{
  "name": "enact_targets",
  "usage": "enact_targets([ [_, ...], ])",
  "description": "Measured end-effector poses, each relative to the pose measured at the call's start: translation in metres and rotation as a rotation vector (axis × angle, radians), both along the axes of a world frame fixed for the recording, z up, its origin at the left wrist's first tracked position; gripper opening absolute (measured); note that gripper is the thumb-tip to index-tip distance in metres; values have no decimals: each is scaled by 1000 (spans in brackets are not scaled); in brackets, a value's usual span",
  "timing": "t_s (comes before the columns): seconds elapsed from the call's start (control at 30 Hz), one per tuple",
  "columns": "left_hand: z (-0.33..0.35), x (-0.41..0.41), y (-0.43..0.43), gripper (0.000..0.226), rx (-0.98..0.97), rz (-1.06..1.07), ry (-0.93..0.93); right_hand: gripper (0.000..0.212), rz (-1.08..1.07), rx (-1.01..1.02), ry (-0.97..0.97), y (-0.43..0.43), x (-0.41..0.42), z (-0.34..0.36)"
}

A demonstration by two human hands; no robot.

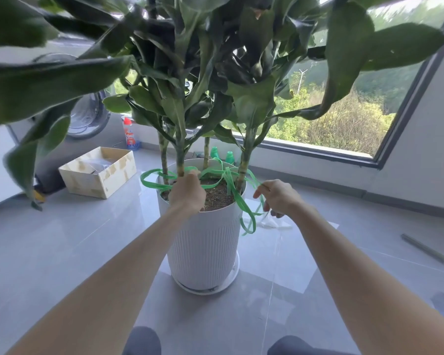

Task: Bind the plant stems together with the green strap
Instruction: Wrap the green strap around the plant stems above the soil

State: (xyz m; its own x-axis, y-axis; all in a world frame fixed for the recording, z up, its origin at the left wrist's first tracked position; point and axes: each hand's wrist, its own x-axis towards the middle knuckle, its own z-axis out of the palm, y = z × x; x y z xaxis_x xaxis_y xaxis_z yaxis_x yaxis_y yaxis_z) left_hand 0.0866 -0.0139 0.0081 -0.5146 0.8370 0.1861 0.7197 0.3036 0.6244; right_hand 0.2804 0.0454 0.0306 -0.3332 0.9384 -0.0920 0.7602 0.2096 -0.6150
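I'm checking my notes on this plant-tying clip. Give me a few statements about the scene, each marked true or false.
1. The strap loops loosely around the stems. True.
2. The right hand is empty. False: it pinches the strap.
3. The pot is black. False: it is white.
4. The left hand holds the strap above the soil. True.
5. A box stands left of the pot. True.

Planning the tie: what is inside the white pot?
Dark soil and four stems rising from it, with the green strap looped loosely among them. The left hand covers the near-left soil.
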Motion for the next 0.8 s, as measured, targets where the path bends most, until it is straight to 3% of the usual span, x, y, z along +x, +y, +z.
enact_targets([
  [0.1,5,10,-1,48,-44,-150,208,29,30,45,-61,0,-7,1],
  [0.27,9,15,0,75,45,-114,410,27,121,84,-307,4,-16,1],
  [0.4,3,11,6,54,34,-326,401,27,206,91,-282,5,-21,2],
  [0.57,2,10,11,37,-13,-411,292,29,274,107,-218,4,-19,6],
  [0.67,5,12,12,24,-43,-428,217,30,275,102,-189,4,-18,7],
  [0.8,4,9,12,21,0,-313,275,30,238,54,-131,6,-18,5],
])
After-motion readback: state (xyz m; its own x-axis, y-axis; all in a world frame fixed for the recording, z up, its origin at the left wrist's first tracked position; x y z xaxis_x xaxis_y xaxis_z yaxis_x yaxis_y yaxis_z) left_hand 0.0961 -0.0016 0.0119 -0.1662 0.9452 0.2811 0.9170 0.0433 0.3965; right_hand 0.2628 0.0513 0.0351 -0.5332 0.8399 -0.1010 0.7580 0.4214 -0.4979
